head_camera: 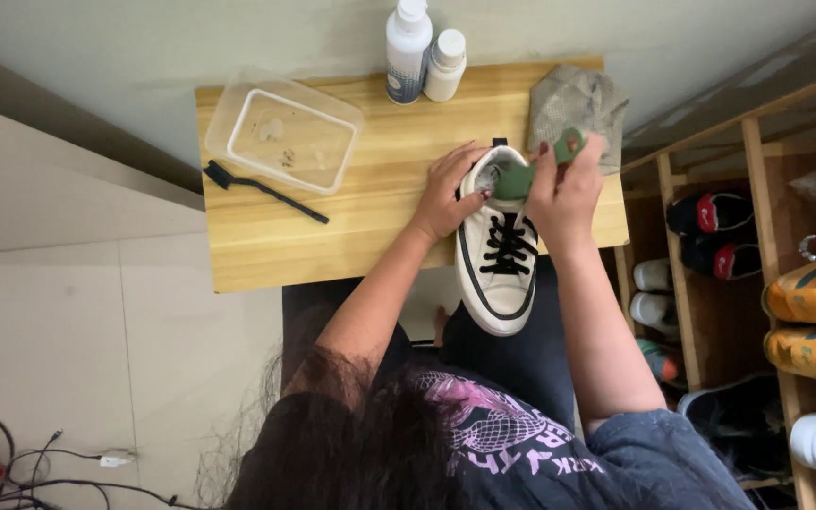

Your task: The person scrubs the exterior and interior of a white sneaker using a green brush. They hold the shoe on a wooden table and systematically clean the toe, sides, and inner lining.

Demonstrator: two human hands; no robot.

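- Your left hand (448, 194) is gripping the white sneaker (496, 247) at the heel collar, fingers curled over the rim, which looks meant to be keeping the shoe from sliding while the other hand works.
- Your right hand (564, 194) is closing around a green brush (533, 170), pressing its head into the shoe's opening at the heel end.
- The sneaker is lying toe toward you, black laces up, its heel resting on the near edge of the wooden surface (370, 203) and its toe hanging past that edge over your lap.
- At 12 o'clock from the shoe, a grey cloth (578, 104) is sitting at the surface's far right corner, just beyond your right hand.
- At 11 o'clock, two white bottles (422, 57) are standing upright at the far edge, near the wall.
- At 9 to 10 o'clock, a clear plastic container (285, 137) is lying well apart, with a slim black brush (262, 189) just beside it.
- Open wood is showing between the container and your left hand, leaving room on that side.
- At 3 o'clock, a shoe rack (757, 274) full of shoes is crowding your right elbow.
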